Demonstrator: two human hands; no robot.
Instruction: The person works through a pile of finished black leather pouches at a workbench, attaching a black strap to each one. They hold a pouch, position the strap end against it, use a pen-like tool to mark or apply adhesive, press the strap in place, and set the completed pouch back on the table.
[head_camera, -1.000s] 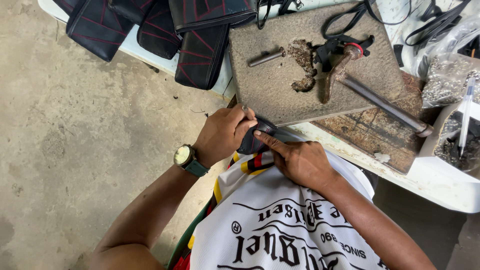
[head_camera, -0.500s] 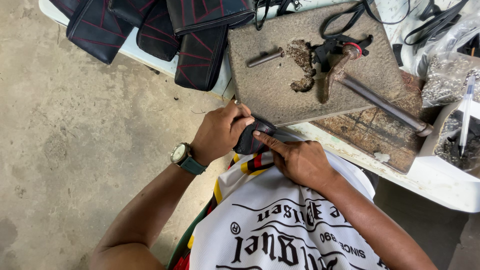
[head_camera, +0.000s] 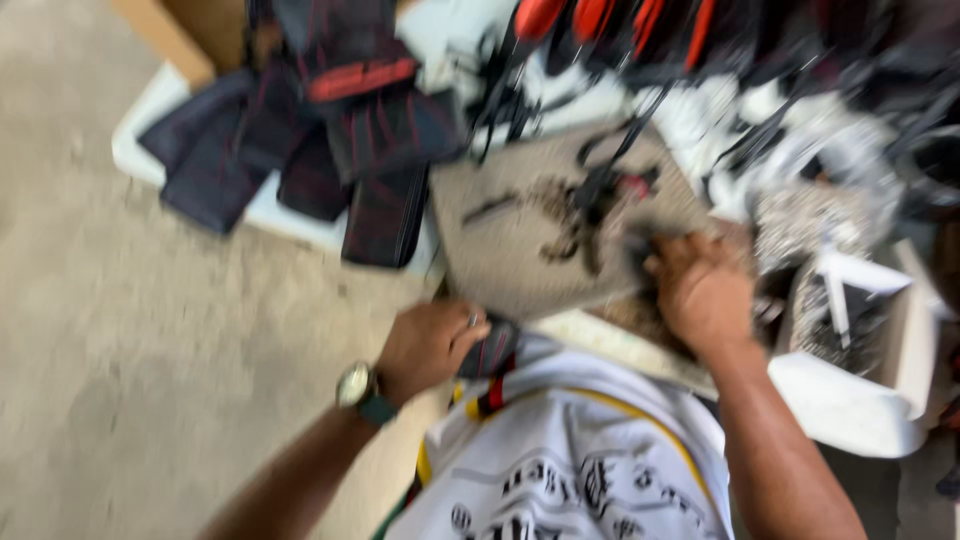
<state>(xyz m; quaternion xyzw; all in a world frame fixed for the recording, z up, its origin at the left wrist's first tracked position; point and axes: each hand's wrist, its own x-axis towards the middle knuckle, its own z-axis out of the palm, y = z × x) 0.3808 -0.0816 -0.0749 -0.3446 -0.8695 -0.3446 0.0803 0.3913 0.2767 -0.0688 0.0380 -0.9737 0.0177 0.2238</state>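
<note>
The view is blurred by motion. My left hand (head_camera: 430, 345), with a watch on the wrist, is closed around a small dark piece with red stitching (head_camera: 492, 350), held close to my white shirt. My right hand (head_camera: 700, 290) rests, fingers curled, on the right side of a worn brown work board (head_camera: 500, 250). A dark object (head_camera: 640, 245) sits at its fingertips; whether the hand grips it is unclear. A black tool with a red part (head_camera: 605, 190) lies on the board beyond the hand.
Dark stitched pieces (head_camera: 380, 130) are stacked on a white surface at the back left. At the right stands a white box (head_camera: 850, 400) holding scraps and a white tool. Black straps and red-handled tools (head_camera: 600, 20) clutter the back. Concrete floor (head_camera: 150, 350) lies to the left.
My right hand has left the dark piece and moved up and right onto the board. The left hand keeps the piece. My head has shifted, so the view is blurred.
</note>
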